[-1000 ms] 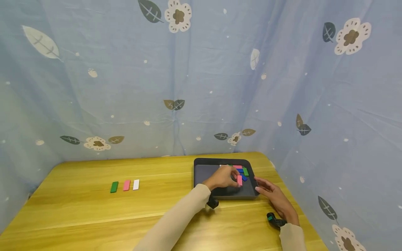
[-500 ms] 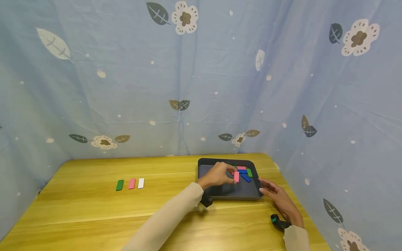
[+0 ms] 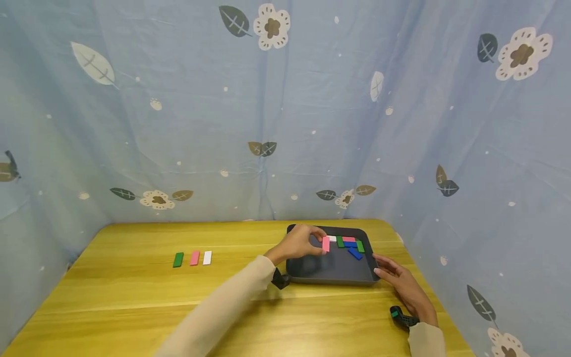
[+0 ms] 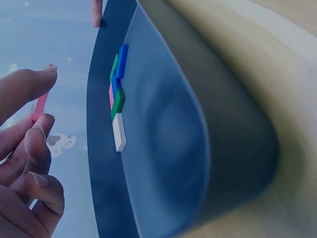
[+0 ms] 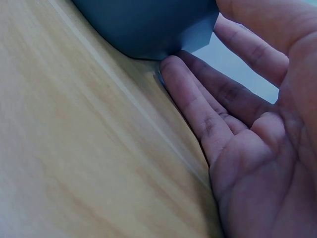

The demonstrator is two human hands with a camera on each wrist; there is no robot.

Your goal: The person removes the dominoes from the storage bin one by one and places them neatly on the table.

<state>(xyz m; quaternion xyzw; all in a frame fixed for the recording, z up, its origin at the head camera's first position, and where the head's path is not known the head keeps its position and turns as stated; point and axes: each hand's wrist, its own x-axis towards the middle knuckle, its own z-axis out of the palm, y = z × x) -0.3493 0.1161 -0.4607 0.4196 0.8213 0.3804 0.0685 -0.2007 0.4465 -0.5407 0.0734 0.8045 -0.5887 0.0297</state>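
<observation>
One blue floral curtain hangs behind a wood-grain table. Dark tray sits on the table's right side. Right hand: fingers loosely extended, gripping nothing, fingertips touching the tray's right end. Left hand: thumb and fingertips pinch a pink block, raised above the tray floor. In tray, toward far right: six blocks, two green, two blue, one pink, one white; nearest blue slanted. Table left, well apart from tray: three separate blocks, green, pink, white, in a row.

left hand pinching, right hand outstretched
</observation>
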